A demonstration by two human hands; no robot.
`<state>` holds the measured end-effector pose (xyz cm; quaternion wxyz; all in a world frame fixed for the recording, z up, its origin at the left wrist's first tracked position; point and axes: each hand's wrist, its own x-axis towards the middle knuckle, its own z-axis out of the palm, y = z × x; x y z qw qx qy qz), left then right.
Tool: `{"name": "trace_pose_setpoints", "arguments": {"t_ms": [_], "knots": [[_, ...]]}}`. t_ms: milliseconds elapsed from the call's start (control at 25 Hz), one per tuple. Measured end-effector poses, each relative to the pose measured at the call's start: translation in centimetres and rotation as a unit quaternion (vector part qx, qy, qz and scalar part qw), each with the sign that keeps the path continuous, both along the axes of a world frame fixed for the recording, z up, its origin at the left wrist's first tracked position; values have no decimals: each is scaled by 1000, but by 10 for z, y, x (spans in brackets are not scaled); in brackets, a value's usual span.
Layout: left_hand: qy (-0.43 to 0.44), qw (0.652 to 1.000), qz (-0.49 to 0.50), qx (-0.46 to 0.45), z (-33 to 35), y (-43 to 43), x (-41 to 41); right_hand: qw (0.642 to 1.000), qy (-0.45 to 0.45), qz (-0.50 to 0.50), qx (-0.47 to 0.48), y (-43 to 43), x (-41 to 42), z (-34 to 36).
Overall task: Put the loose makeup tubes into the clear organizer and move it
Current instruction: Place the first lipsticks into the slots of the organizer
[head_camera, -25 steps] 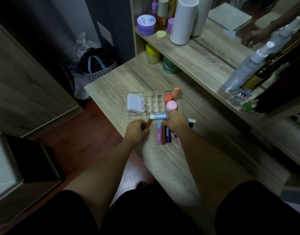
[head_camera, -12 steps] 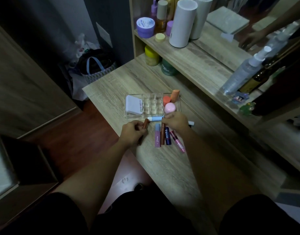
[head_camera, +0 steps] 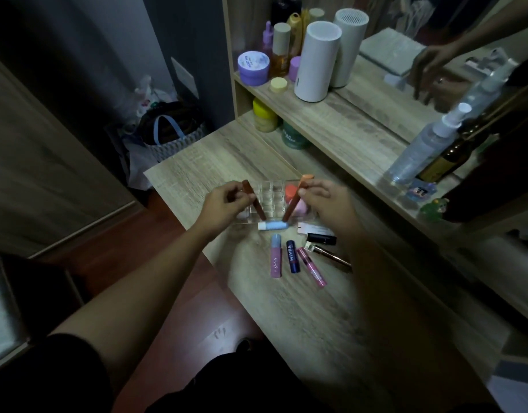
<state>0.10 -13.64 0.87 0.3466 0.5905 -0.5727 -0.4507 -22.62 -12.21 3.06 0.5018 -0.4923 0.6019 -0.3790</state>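
Head view of a wooden dressing table point(head_camera: 301, 308) during the loading step. Compared with the views half a second and one second earlier, both hands have risen from the row of loose tubes to the clear organizer point(head_camera: 271, 201), each carrying one tube. The left hand point(head_camera: 224, 204) pinches a dark reddish-brown tube point(head_camera: 254, 201) between thumb and fingers, its lower end slanted down over the left-centre cells; the right hand point(head_camera: 319, 204) grasps a brown tube with an orange cap point(head_camera: 295, 198) in the same manner, slanted toward the right-hand cells. Whether either tip has already entered a cell cannot be told. The lift suggests that loading has only begun, two tubes at once. The organizer stands near the back of the table, just below the shelf point(head_camera: 331, 123); its middle cells appear empty, while its right end holds an orange-red cap and a pale pink rounded piece point(head_camera: 300, 207); its left end is hidden by the left hand. Still loose on the table are a light blue tube point(head_camera: 273, 225) lying just beside the organizer's front wall, a pink tube point(head_camera: 276, 260), a dark blue lip balm point(head_camera: 292, 256), a pink gloss point(head_camera: 312, 271), a black tube point(head_camera: 321, 239) and a thin metallic stick point(head_camera: 331, 255).
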Motion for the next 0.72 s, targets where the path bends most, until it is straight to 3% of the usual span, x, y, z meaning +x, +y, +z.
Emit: {"name": "trace_pose_setpoints", "arguments": {"t_ms": [160, 400, 560, 720], "knots": [[-81, 994, 43, -59, 13, -33, 1, 996, -22, -32, -78, -31, 26, 15], [-169, 981, 6, -94, 1, -48, -12, 997, 23, -13, -74, -57, 47, -18], [-193, 978, -16, -74, -13, -55, -17, 993, 94, 45, -59, -61, 48, -39], [-198, 977, -14, -83, -16, -58, -19, 990, 109, 67, -65, -68, 49, -44]]}}
